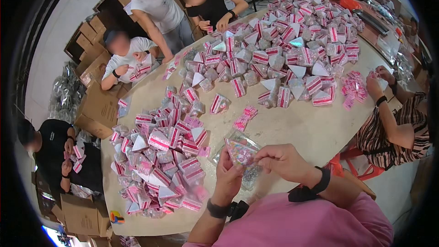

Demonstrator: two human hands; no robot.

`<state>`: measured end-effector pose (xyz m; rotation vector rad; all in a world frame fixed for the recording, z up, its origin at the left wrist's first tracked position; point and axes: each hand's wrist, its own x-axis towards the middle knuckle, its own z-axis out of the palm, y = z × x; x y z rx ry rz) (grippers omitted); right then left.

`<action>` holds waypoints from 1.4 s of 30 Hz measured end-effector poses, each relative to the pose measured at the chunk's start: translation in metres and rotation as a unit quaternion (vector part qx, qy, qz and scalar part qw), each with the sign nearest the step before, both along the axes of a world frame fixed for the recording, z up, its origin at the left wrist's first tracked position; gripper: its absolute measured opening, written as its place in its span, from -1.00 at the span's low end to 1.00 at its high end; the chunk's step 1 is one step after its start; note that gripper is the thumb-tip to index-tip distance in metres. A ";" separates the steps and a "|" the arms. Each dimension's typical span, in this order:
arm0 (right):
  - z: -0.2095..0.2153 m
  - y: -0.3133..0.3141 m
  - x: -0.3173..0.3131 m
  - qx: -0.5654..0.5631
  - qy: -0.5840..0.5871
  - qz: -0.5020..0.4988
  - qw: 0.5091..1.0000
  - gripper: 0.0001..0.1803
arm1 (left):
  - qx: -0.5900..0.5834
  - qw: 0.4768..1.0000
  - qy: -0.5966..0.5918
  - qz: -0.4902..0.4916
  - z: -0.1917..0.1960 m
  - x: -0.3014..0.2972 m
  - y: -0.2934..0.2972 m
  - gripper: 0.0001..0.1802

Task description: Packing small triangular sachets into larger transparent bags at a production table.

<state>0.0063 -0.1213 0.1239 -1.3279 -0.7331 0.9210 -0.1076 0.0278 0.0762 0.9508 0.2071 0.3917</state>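
Above the near side of the table, my left hand [227,176] is closed around a wedge-shaped, cake-slice-like piece [241,153] with a pink edge and a colourful, glittery top. My right hand [284,161] pinches the same piece at its right corner, fingertips pressed together. Under my hands lie transparent plastic bags [235,136], partly covered by the piece and my fingers. Just beyond them is a small stack of pink printed tags [245,118]. One more wrapped wedge [219,104] rests a little farther off.
A heap of pink-and-white wrapped wedges [160,141] is at left, with a larger heap [292,50] farther back. Pink tags [354,86] lie at right. Several people work around the table [292,126]. Coloured tape rolls [116,217] sit at the near left edge; cardboard boxes [97,110] stand beyond.
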 end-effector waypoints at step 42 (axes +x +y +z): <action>0.012 -0.005 -0.003 -0.044 -0.440 -0.048 0.896 -0.88 | 0.169 0.984 0.006 0.049 0.003 0.004 -0.003 -0.08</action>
